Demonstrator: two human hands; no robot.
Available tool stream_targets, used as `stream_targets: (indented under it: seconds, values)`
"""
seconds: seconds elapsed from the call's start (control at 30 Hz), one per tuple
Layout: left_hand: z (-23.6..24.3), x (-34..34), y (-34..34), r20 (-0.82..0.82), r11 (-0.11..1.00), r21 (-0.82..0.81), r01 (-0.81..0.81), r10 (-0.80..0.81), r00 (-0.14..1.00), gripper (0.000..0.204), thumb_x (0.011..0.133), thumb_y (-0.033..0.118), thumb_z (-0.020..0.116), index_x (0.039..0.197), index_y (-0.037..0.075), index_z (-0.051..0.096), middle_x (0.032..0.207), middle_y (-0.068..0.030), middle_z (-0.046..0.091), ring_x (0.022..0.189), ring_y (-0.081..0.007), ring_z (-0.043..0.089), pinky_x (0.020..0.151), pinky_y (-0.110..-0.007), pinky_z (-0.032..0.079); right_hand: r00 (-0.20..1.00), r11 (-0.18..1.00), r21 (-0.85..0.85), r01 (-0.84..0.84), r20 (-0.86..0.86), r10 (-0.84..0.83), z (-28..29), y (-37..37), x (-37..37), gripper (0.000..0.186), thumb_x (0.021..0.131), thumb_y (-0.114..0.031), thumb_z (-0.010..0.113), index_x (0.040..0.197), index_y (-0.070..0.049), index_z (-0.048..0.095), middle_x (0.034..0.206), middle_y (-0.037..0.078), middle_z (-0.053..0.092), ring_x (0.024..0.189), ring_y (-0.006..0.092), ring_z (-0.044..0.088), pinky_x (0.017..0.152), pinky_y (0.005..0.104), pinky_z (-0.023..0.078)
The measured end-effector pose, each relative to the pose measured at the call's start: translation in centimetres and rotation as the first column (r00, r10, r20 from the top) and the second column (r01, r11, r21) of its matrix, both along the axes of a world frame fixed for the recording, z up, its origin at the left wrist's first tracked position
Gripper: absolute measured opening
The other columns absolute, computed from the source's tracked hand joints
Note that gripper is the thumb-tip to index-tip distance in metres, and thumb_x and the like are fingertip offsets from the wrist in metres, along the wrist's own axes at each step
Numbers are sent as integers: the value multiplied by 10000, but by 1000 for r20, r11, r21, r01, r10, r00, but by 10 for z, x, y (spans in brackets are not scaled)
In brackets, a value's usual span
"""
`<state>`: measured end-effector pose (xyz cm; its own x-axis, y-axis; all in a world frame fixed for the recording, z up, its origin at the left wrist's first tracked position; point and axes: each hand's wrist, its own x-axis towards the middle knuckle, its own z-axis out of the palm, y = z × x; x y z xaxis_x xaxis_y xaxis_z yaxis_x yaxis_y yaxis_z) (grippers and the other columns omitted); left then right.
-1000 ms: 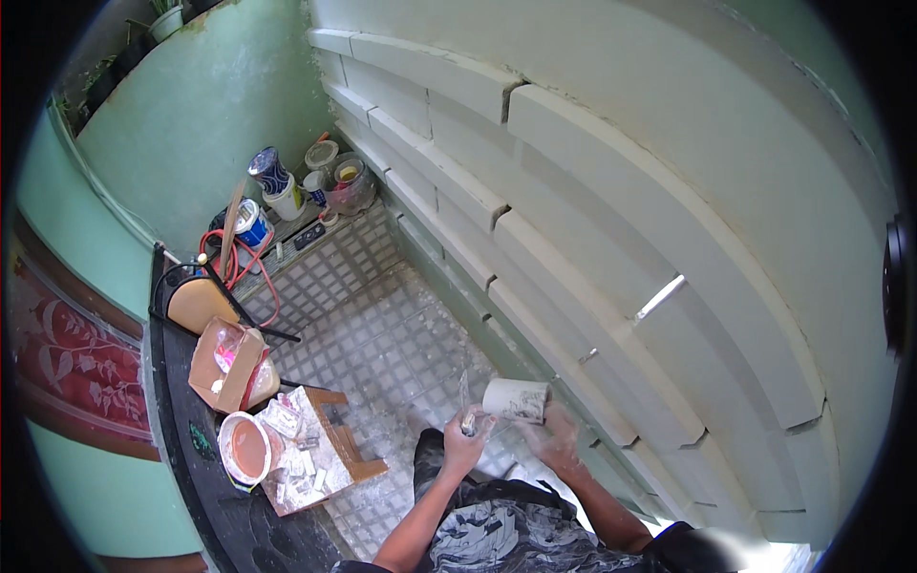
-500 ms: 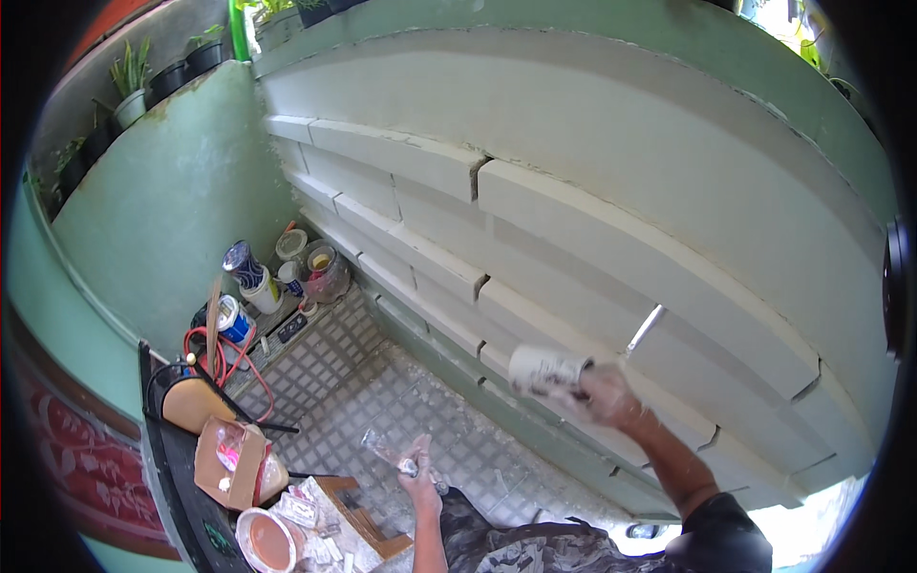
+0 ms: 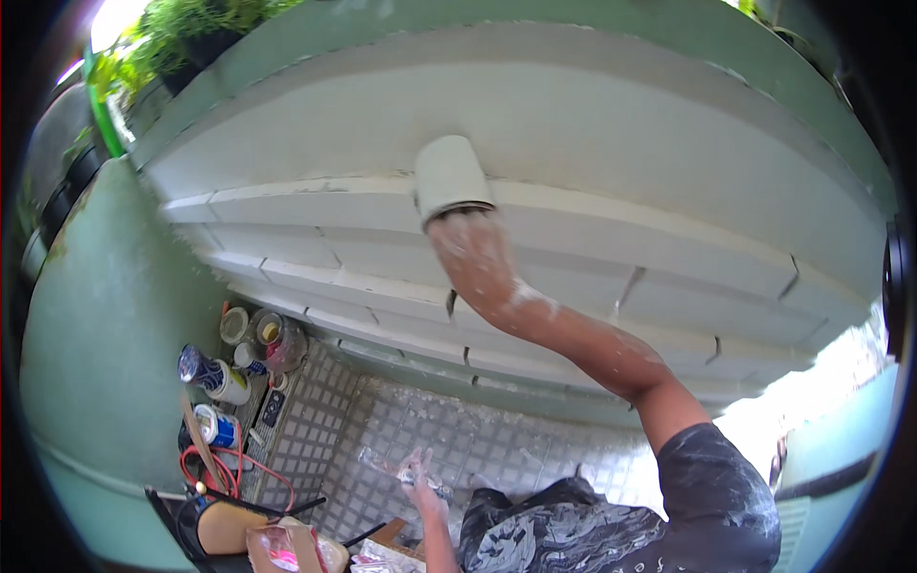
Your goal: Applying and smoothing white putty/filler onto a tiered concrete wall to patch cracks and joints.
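My right hand (image 3: 466,239), dusted white, grips a pale cylindrical piece (image 3: 452,172) at its dark-rimmed lower end, its fingertips hidden there. The piece is against the white stepped wall (image 3: 564,115), across the edge of the upper ledge (image 3: 611,201). Low at the centre, my left hand (image 3: 417,477), powdery too, is closed round a scraper-like tool (image 3: 382,461) with a thin blade pointing left, held over the tiled floor.
Buckets (image 3: 229,382), tubs and a red hose (image 3: 272,477) crowd the left corner by a green wall (image 3: 105,315). A chair (image 3: 224,525) and an open cardboard box (image 3: 277,549) are at bottom left. Plants (image 3: 201,33) stand above the ledges.
My right hand has risen with the pale piece from low beside the left hand to the upper wall. My view has swung up toward that wall; my left hand stays low with its tool.
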<state>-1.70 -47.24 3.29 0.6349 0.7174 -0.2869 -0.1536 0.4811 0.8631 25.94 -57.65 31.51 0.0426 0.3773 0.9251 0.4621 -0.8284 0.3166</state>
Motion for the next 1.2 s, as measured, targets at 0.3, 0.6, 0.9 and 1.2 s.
stream_targets:
  seconds: [0.3,0.6,0.9,1.2]
  values:
    - [-12,27,1,-38,968,-184,170,-179,983,202,924,254,552,1074,136,488,1193,-5,551,955,-130,576,516,-195,397,871,991,-130,-17,-489,-49,6,7,2,81,692,-89,619,756,-134,640,700,29,628,648,149,627,511,292,470]
    - [-2,40,15,230,857,-359,370,-303,925,164,907,296,573,944,149,509,866,70,527,799,-58,526,402,-162,366,160,184,-115,976,-194,-968,-98,-250,-41,404,855,-251,543,1110,62,565,1099,279,558,1063,450,504,924,588,351]
    - [4,80,43,622,724,-494,482,-94,778,248,873,315,585,795,149,416,789,73,405,761,-50,465,362,-146,354,944,493,805,329,-300,-140,-105,-282,-97,294,839,-154,589,1047,53,577,1058,197,586,1009,414,525,904,457,370]
    - [-5,94,48,563,787,-377,488,-224,796,219,890,325,541,867,136,432,832,30,445,787,-66,498,392,-148,368,826,51,826,561,-556,-89,-214,-417,-53,277,820,-99,607,1068,23,588,1046,224,597,979,373,575,871,410,454]
